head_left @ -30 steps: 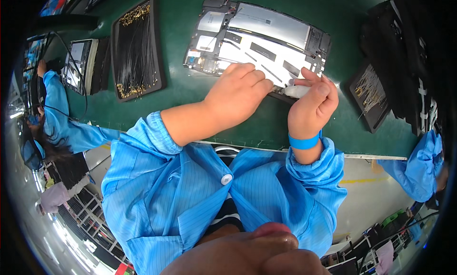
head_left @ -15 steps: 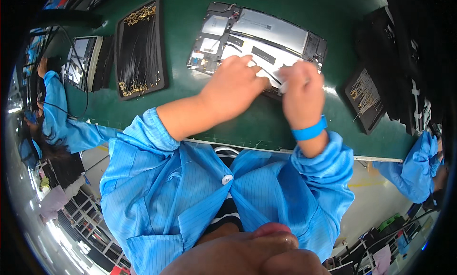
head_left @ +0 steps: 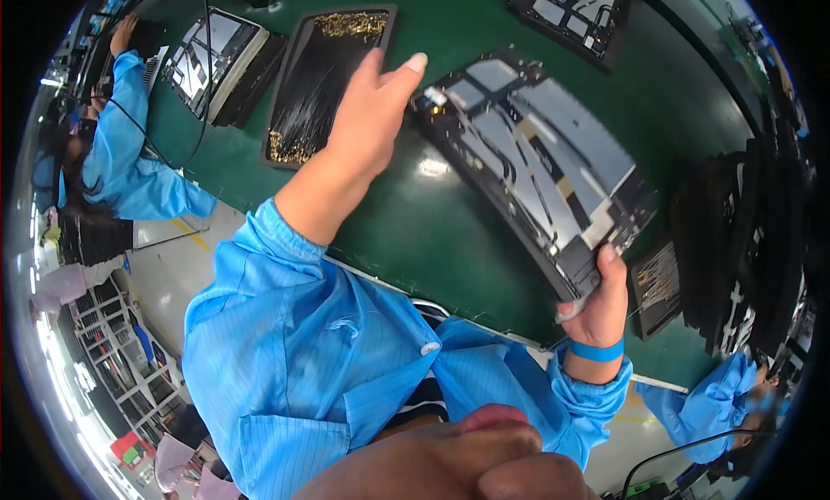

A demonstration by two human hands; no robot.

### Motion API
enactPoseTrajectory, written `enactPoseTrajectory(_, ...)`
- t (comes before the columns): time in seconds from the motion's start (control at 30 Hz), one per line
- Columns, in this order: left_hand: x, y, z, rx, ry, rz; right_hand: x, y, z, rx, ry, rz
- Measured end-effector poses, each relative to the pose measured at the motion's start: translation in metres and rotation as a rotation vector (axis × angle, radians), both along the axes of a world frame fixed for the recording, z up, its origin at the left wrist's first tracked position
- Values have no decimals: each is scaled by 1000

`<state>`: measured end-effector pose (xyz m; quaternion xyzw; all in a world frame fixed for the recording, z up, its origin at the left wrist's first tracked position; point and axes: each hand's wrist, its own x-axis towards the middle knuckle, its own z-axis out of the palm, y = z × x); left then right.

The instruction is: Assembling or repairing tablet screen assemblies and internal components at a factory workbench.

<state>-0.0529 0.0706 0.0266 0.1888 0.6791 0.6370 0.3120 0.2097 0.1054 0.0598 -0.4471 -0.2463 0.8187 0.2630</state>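
An opened tablet (head_left: pixel 540 176) with bare grey battery plates and black internal cables slants across the bench in front of me, seated in a black frame or tray. My right hand (head_left: pixel 601 305) grips its near right corner, thumb on top, with a bit of white material by the fingers. My left hand (head_left: pixel 372 106) is off the tablet, to its left, thumb and fingers apart with nothing in them. It partly covers a black tray (head_left: pixel 290 85) of thin black cables with gold ends.
Stacked tablets (head_left: pixel 216 54) stand at the far left, and another opened tablet (head_left: pixel 571 16) lies at the far right. By my right hand is a small tray of thin leads (head_left: pixel 657 279), beside tall black stacks (head_left: pixel 722 240). A co-worker's blue sleeve (head_left: pixel 125 145) is at left.
My left hand has left the tablet and moved up-left, opening. My right hand has shifted to its corner, and the tablet is now turned at a slant. The view has swung, showing another tablet.
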Motion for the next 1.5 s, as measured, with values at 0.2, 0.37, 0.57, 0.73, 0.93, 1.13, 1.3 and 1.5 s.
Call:
enactPoseTrajectory(0.2,46,2,54,144,-769,-496,-100,27,14,275,41,113)
enactPoseTrajectory(0.37,-11,48,60,308,-824,-179,-136,45,26,430,-2,279)
enactPoseTrajectory(0.57,-145,124,-29,505,-829,-218,-43,23,70,820,145,573)
enactPoseTrajectory(0.73,-86,161,-17,111,-718,329,-41,25,63,493,423,307)
enactPoseTrajectory(0.93,5,203,-30,24,-840,-205,-66,65,46,640,538,515)
enactPoseTrajectory(1.13,-36,218,-77,-52,-789,-45,-80,58,25,758,448,380)
enactPoseTrajectory(1.3,-39,213,-40,-27,-563,83,-61,58,13,975,284,453)
enactPoseTrajectory(1.5,3,162,9,193,-369,-108,-34,60,44,895,220,637)
